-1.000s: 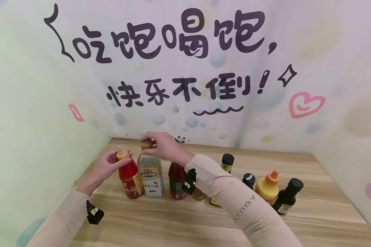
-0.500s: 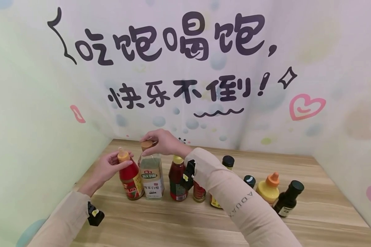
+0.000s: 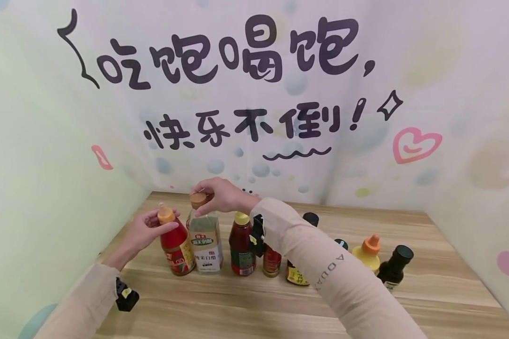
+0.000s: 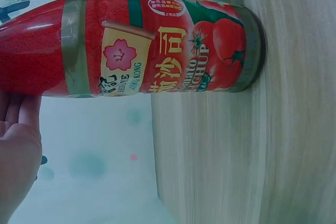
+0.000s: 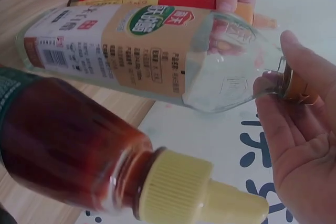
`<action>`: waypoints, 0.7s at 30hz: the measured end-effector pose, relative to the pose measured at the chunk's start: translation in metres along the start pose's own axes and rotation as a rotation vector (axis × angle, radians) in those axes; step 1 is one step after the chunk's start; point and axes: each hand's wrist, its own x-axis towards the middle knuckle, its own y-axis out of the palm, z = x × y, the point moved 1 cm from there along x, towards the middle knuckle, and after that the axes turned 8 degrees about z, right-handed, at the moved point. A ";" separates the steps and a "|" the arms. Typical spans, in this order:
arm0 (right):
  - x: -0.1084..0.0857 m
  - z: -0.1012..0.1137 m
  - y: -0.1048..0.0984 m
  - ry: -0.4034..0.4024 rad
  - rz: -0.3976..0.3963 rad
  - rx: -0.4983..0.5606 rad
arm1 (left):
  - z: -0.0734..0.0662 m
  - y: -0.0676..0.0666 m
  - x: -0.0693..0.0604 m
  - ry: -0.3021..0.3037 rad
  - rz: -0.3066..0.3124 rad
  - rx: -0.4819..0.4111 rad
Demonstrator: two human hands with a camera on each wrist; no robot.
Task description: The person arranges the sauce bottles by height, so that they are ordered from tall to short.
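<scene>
At the left end of the wood-grain table (image 3: 203,306), we see a black wrist camera (image 3: 126,299) on a beige cuff (image 3: 97,285) and the left hand (image 3: 146,230) holding the tomato ketchup bottle (image 3: 178,249) high up, thumb in front near the orange cap (image 3: 166,216). Just to the right stands the white rice vinegar bottle (image 3: 207,247), upright; whether the two touch we cannot tell. We find the right hand (image 3: 220,194) at its top, pinching the brown cap (image 3: 199,199) between thumb and fingers.

Next comes a dark red sauce bottle (image 3: 242,242) with a pale yellow nozzle cap, near the vinegar but apart. Past it, the right sleeve (image 3: 331,266) partly hides a red container (image 3: 272,266) and a yellow-labelled bottle (image 3: 298,277). Farther right we see a yellow squeeze bottle (image 3: 366,259) with an orange nozzle and, rightmost, a dark bottle (image 3: 395,267) with a black cap. Behind, on the far backdrop (image 3: 343,183), we see a pink heart (image 3: 415,145) to the right.
</scene>
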 end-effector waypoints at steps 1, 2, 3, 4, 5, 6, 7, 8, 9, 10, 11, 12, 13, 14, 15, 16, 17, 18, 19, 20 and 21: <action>0.000 0.000 -0.001 0.001 0.008 -0.002 | 0.000 0.000 0.000 0.000 0.003 0.004; 0.000 0.001 -0.002 0.001 0.015 -0.009 | -0.001 0.000 0.000 0.000 0.004 0.007; 0.001 0.001 -0.002 0.002 0.021 -0.007 | -0.001 0.000 0.000 -0.004 0.003 0.009; 0.001 0.001 -0.003 0.001 0.028 -0.005 | 0.000 0.000 0.000 -0.002 0.003 0.010; 0.001 0.001 -0.003 -0.001 0.035 -0.007 | 0.000 0.000 0.000 -0.001 0.002 0.009; 0.002 0.001 -0.004 0.001 0.041 -0.005 | 0.000 0.000 0.000 -0.001 -0.002 0.011; 0.002 0.000 -0.004 -0.001 0.046 -0.009 | 0.000 0.000 0.000 0.000 -0.006 0.009; 0.002 0.000 -0.004 -0.005 0.050 -0.012 | 0.000 0.000 -0.001 0.003 -0.010 0.005; 0.003 0.000 -0.003 -0.008 0.053 -0.009 | 0.000 0.001 -0.001 0.006 -0.013 0.001; 0.002 0.000 -0.003 -0.009 0.054 -0.010 | 0.001 0.001 -0.002 0.011 -0.016 -0.003; 0.002 -0.001 -0.002 -0.012 0.055 -0.014 | 0.001 0.001 -0.002 0.011 -0.020 -0.006; 0.002 -0.001 -0.002 -0.012 0.054 -0.014 | 0.001 0.001 -0.002 0.011 -0.022 -0.006; 0.001 -0.001 -0.001 -0.014 0.053 -0.017 | 0.001 0.002 -0.002 0.009 -0.022 -0.006; 0.001 -0.002 0.000 -0.014 0.050 -0.015 | 0.001 0.002 -0.002 0.006 -0.023 -0.005; 0.001 -0.002 0.000 -0.012 0.047 -0.015 | 0.001 0.002 -0.002 0.002 -0.024 -0.002; 0.001 -0.003 0.001 -0.009 0.043 -0.021 | 0.002 0.002 -0.002 -0.001 -0.024 0.001; 0.001 -0.003 0.001 -0.010 0.038 -0.024 | 0.001 0.002 -0.002 -0.005 -0.024 0.004; 0.001 -0.004 0.001 -0.009 0.034 -0.025 | 0.001 0.003 -0.002 -0.007 -0.024 0.006; 0.001 -0.004 0.002 -0.008 0.028 -0.026 | 0.001 0.003 -0.002 -0.006 -0.023 0.008; 0.002 -0.004 0.002 -0.006 0.023 -0.026 | 0.000 0.003 -0.002 -0.004 -0.022 0.009; 0.002 -0.004 0.003 -0.008 0.017 -0.028 | 0.000 0.003 -0.002 -0.003 -0.021 0.009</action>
